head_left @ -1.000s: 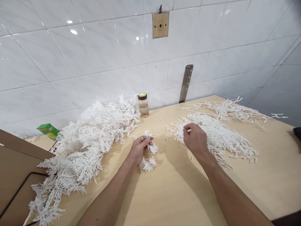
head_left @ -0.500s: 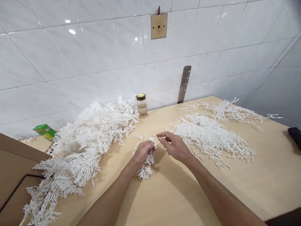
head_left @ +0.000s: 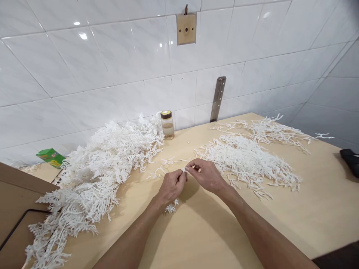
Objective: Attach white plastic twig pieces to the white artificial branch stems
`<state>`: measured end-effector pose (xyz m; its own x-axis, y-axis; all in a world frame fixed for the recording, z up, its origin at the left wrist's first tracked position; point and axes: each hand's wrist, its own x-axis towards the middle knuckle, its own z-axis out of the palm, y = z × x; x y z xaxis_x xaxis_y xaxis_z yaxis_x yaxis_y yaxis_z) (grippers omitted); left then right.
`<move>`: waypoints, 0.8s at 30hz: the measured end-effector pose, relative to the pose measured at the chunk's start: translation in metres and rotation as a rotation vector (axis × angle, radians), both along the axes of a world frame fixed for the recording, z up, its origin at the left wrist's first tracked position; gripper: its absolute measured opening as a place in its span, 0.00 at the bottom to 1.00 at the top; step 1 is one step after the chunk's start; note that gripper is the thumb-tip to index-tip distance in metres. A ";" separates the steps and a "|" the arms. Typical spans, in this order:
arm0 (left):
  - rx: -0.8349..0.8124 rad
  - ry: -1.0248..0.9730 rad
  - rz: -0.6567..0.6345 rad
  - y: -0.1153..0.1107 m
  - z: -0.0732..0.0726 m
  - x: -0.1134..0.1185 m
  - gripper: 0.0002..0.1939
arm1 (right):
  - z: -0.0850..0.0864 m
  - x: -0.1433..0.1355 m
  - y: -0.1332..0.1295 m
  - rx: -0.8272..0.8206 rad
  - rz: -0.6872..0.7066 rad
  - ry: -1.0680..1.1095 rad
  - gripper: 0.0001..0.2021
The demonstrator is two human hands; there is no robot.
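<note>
My left hand [head_left: 171, 186] is closed around a white, finely branched sprig [head_left: 171, 207], which looks like artificial foliage. Its feathery lower end shows under the palm, and the rest is mostly covered by my fingers. My right hand [head_left: 206, 175] meets the left, thumb and forefinger pinching a small white bit of the sprig at the left fingertips. Just beyond the left hand, a thin bare white stem [head_left: 160, 170] lies on the table. Right of my right hand spreads a flat heap of loose white sprig pieces [head_left: 249, 160].
A large pile of white branched sprigs [head_left: 103, 164] covers the table's left side. Bare white branches [head_left: 280, 131] lie at the back right. A lidded bottle [head_left: 168, 129] stands by the tiled wall. A green carton [head_left: 51, 157], a cardboard box [head_left: 19, 209] and a black object [head_left: 350, 162] flank the table.
My right hand has moved left and closed its fingertips at the sprig. The left hand has turned, and less of the sprig shows under it. The view has shifted slightly.
</note>
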<state>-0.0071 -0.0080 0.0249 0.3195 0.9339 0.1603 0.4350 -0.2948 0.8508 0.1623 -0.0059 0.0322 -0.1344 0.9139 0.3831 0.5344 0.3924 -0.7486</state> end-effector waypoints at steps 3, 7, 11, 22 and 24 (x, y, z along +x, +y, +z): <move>0.007 -0.057 0.094 0.001 -0.003 0.000 0.16 | -0.002 0.001 0.001 0.000 -0.029 -0.029 0.10; 0.027 -0.103 0.250 0.001 -0.004 0.000 0.12 | -0.003 0.001 0.003 -0.027 -0.072 -0.043 0.10; 0.060 -0.136 0.277 -0.001 -0.001 0.001 0.09 | -0.005 -0.001 0.003 -0.037 -0.091 -0.027 0.10; 0.194 -0.147 0.225 0.004 -0.008 -0.002 0.06 | -0.010 -0.004 0.005 0.020 -0.088 -0.013 0.07; 0.217 -0.109 0.205 0.005 -0.011 -0.002 0.05 | -0.013 -0.005 0.005 0.072 -0.083 -0.069 0.07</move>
<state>-0.0096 -0.0026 0.0139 0.0980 0.9174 0.3856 0.4135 -0.3900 0.8227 0.1575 -0.0008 0.0191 -0.0876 0.8934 0.4407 0.6164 0.3961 -0.6805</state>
